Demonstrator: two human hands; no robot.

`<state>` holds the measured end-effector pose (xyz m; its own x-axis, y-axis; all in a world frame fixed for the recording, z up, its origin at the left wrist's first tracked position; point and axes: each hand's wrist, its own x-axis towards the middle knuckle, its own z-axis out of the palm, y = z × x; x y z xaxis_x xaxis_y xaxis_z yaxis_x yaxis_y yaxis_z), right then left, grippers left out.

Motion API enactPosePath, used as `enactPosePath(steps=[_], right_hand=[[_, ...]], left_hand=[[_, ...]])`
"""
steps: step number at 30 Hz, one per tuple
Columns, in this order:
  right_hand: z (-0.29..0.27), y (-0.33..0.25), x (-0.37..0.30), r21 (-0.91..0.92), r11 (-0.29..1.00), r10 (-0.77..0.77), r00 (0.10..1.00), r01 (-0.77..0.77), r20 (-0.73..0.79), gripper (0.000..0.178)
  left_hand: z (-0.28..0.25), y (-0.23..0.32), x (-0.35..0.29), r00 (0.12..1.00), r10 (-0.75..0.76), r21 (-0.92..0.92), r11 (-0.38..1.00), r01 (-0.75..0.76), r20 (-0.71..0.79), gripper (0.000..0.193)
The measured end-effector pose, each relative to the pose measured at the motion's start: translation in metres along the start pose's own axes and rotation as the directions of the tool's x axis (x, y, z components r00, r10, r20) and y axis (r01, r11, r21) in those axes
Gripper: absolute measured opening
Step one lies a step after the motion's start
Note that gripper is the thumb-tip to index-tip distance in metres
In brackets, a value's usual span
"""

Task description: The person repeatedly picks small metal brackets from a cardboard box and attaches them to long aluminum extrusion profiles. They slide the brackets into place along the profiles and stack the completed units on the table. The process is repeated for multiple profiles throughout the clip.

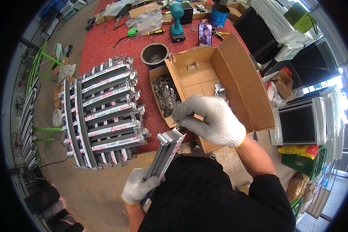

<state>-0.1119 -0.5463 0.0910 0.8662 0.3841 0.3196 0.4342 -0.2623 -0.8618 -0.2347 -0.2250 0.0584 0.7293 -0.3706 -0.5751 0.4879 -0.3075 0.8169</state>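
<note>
My left hand, in a whitish work glove, is closed around a grey metal profile with a white-and-red printed strip. The profile slants up in front of my body, its cut end near the table's front edge. Just above that end is my gloved right hand, thumb and fingers pinched together; whatever they hold is too small to make out. Beyond the right hand sits a narrow cardboard box of small metal pieces. Beside it a larger open carton holds a few metal fittings, partly hidden by the hand.
Crosswise layers of similar profiles lie on the red table at left. Farther back are a dark round tin, screwdriver, tape measure, cordless drill, phone and blue can. Wrapped panels stand at right.
</note>
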Motion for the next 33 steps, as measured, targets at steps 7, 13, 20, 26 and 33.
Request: enactPosePath(steps=[7,13,20,26,33], right_hand=[[0.006,-0.003,-0.002,0.078,0.973,0.22,0.975,-0.219,-0.011,0.017],[0.008,0.004,-0.002,0.082,0.981,0.176,0.984,-0.177,0.012,0.017],[0.011,0.003,-0.01,-0.078,0.997,-0.008,0.999,0.005,-0.038,0.022],[0.017,-0.007,-0.02,-0.277,0.947,-0.174,0.985,0.162,-0.019,0.048],[0.027,-0.008,-0.024,-0.237,0.968,-0.092,0.995,0.078,-0.048,0.058]], left_hand=[[0.006,0.0,-0.002,0.998,0.034,0.054,0.998,-0.031,-0.05,0.04],[0.006,-0.003,0.0,0.996,0.067,0.077,0.995,-0.062,-0.064,0.04],[0.006,0.0,0.0,0.995,0.03,0.004,1.0,-0.03,-0.1,0.038],[0.0,0.001,-0.002,0.995,0.079,0.027,0.997,-0.078,-0.055,0.037],[-0.002,-0.008,0.003,0.992,0.097,-0.059,0.993,-0.102,-0.083,0.03]])
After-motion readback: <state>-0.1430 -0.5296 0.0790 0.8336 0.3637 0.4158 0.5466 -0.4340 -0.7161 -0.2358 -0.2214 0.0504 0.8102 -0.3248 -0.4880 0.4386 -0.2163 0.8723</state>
